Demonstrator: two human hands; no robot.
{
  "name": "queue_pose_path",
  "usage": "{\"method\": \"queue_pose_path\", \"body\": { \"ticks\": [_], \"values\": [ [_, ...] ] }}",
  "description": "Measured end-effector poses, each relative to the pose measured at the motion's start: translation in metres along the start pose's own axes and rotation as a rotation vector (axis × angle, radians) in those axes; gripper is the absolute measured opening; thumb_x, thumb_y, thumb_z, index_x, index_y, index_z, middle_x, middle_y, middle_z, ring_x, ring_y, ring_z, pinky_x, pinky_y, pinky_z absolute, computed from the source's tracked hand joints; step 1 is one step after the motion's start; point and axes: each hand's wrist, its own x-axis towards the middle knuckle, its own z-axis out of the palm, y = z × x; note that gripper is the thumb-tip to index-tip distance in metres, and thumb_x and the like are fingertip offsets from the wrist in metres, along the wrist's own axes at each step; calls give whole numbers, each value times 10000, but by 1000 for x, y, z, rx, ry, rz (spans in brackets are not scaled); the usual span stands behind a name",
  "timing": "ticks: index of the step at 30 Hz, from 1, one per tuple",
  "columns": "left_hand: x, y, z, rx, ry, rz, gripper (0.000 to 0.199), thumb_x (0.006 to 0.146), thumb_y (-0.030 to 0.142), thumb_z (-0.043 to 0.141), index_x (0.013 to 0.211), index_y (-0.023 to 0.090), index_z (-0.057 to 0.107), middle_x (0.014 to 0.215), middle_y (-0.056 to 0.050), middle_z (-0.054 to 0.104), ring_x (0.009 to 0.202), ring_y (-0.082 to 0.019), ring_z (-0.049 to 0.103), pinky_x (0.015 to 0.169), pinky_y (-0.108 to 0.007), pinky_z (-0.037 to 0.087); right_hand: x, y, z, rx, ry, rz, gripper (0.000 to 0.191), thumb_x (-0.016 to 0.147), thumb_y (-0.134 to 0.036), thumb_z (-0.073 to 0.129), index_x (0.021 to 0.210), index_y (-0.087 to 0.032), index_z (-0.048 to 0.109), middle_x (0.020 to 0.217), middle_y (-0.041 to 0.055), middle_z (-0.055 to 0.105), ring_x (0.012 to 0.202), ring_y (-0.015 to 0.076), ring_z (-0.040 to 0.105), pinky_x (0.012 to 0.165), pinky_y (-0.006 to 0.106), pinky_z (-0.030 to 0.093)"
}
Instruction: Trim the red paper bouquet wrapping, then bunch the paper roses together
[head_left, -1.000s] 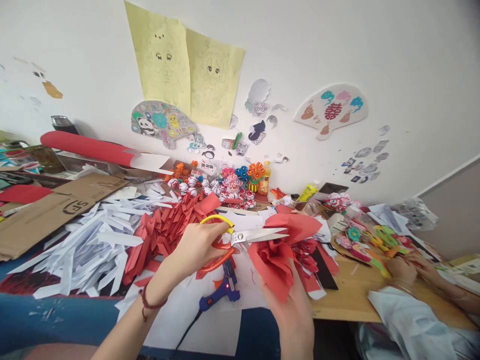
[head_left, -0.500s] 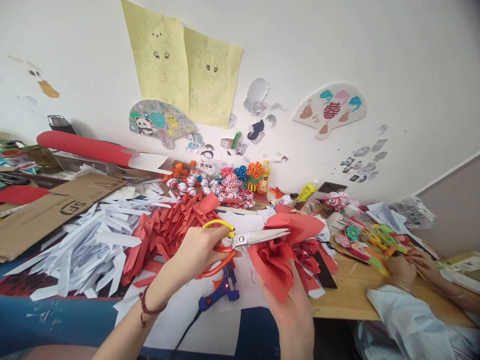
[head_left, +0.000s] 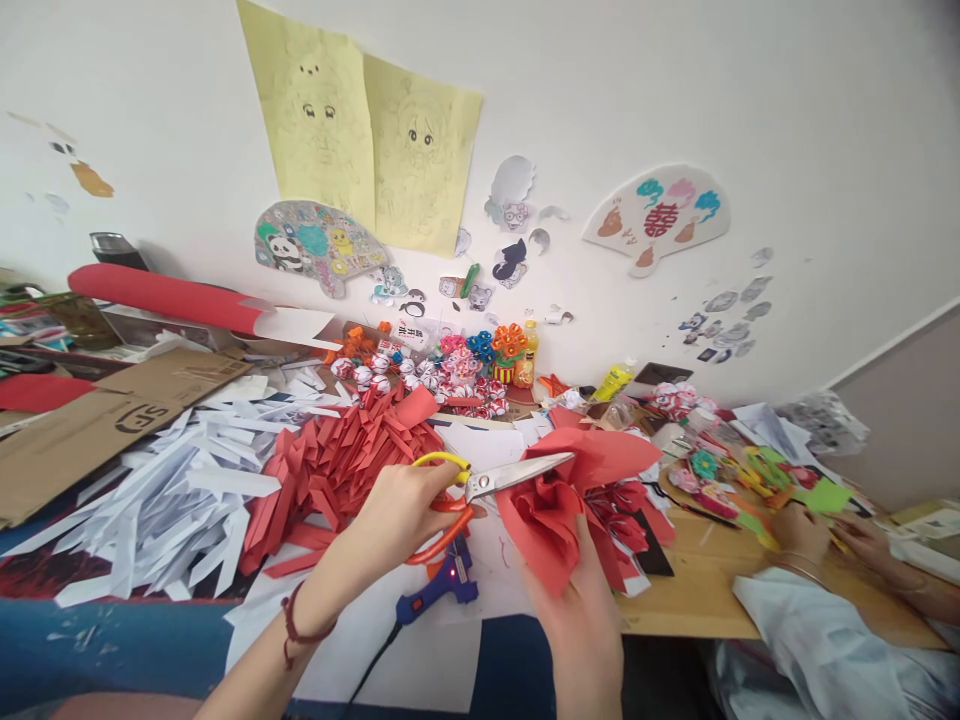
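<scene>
Gripping one pair of scissors [head_left: 517,474], the left hand [head_left: 405,508] curls round the handles, blades over one folded red paper flower [head_left: 544,530], which the right hand [head_left: 576,610] clasps from below. One glue gun [head_left: 437,594] lies between the hands; two fans [head_left: 660,218] hang behind.

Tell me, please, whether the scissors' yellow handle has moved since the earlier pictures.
Yes: against the resting blue glue gun, the scissors' yellow handle has shifted down and slightly right in the view.
</scene>
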Motion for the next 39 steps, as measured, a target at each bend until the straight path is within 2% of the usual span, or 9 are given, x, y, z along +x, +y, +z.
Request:
{"method": "queue_pose_path", "body": {
  "ticks": [11, 15, 19, 22, 25, 29, 31, 35, 39],
  "values": [
    [-4, 0, 17, -268, -92, -140, 382, 843, 359, 554, 656, 199, 263, 579, 84, 212, 560, -96, 147, 513, -213, 166, 7, -3, 15, 117, 67, 93, 383, 753, -440, 678, 1076, -236, 656, 1094, 14, 686, 1227, 227, 534, 1017, 430, 490],
    [-10, -2, 21, -426, -38, -256, 371, 818, 377, 568, 632, 193, 304, 594, 81, 199, 574, -88, 165, 510, -211, 176, 14, -3, 22, 211, 178, 71, 373, 772, -513, 648, 1042, -257, 662, 1165, 9, 664, 1175, 194, 576, 985, 367, 521],
    [-23, -8, 22, -450, 22, -363, 318, 850, 430, 514, 680, 175, 430, 601, 73, 236, 574, -88, 208, 524, -203, 216, 33, -12, 21, 156, 269, -65, 434, 776, -467, 665, 1169, -291, 611, 1241, -7, 627, 1169, 173, 581, 936, 321, 550],
    [-36, -11, 30, -297, -8, -435, 358, 830, 468, 542, 653, 182, 418, 578, 71, 275, 555, -90, 244, 529, -211, 219, 56, -22, 13, 57, 257, -160, 452, 779, -457, 664, 1184, -265, 608, 1219, 16, 641, 1168, 185, 582, 925, 327, 556],
    [-46, -11, 42, -100, -58, -499, 344, 790, 472, 598, 670, 191, 439, 607, 56, 413, 567, -107, 363, 544, -224, 224, 80, -31, 4, -30, 221, -245, 456, 785, -459, 657, 1183, -241, 611, 1241, 32, 629, 1173, 192, 578, 924, 324, 554],
    [-53, -7, 53, -7, -111, -521, 227, 810, 436, 582, 886, 230, 527, 825, 17, 583, 690, -174, 546, 555, -243, 275, 99, -41, -2, -98, 254, -311, 436, 748, -412, 712, 1135, -225, 637, 1263, 34, 615, 1138, 190, 599, 892, 298, 567],
    [-54, -6, 57, 18, -98, -478, 300, 793, 408, 602, 1009, 224, 504, 974, -27, 602, 840, -232, 587, 630, -274, 354, 101, -47, -1, -133, 275, -342, 421, 717, -371, 750, 1096, -215, 655, 1235, 33, 632, 1105, 177, 616, 870, 264, 571],
    [-55, -2, 62, -51, -48, -407, 370, 768, 346, 615, 1053, 194, 435, 1084, -95, 560, 1016, -297, 543, 823, -382, 412, 101, -62, 5, -213, 285, -450, 384, 696, -315, 773, 1044, -189, 670, 1169, 44, 660, 1064, 155, 631, 863, 223, 564],
    [-56, 3, 67, -226, -19, -464, 278, 807, 308, 541, 1024, 220, 390, 1031, -70, 538, 967, -257, 543, 752, -341, 445, 98, -79, 13, -286, 270, -497, 384, 662, -287, 795, 1006, -167, 669, 1134, 56, 670, 1080, 163, 622, 883, 221, 553]
  ]
}}
